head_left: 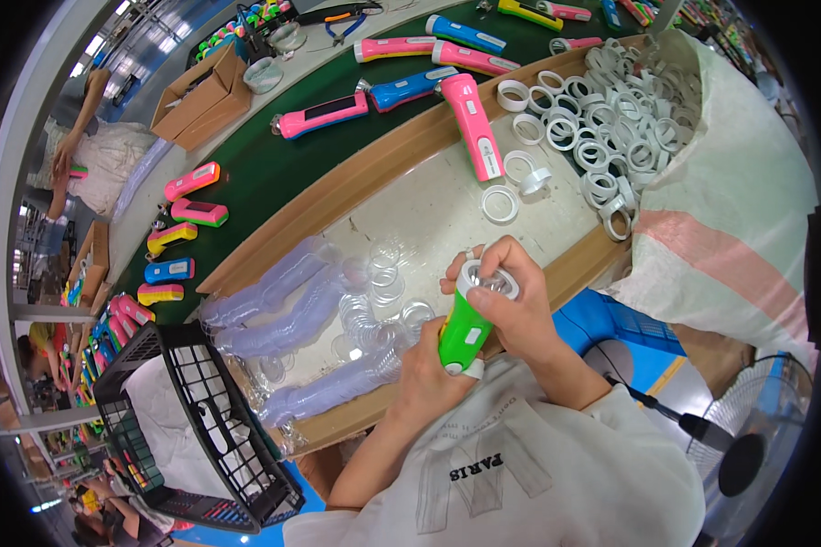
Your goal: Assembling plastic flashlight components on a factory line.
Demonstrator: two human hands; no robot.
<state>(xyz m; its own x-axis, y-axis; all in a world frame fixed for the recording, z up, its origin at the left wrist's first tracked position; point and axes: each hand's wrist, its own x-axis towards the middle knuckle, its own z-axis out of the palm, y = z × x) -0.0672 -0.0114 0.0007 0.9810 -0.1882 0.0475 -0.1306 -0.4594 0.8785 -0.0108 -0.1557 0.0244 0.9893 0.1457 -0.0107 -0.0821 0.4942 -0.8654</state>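
I had both forearms up from the lower edge, bare, elbows bent. My left hand [426, 369] was curled shut in a firm grip, knuckles outward. My right hand [509, 296] was cupped above it, fingers [470, 262] bent and pinching inward.

I am looking into a factory assembly line: a green conveyor belt [274, 159] carries coloured torches [324, 116], a sack [739, 182] spills white rings [611, 109], and cardboard boxes [201, 96] sit beside it.
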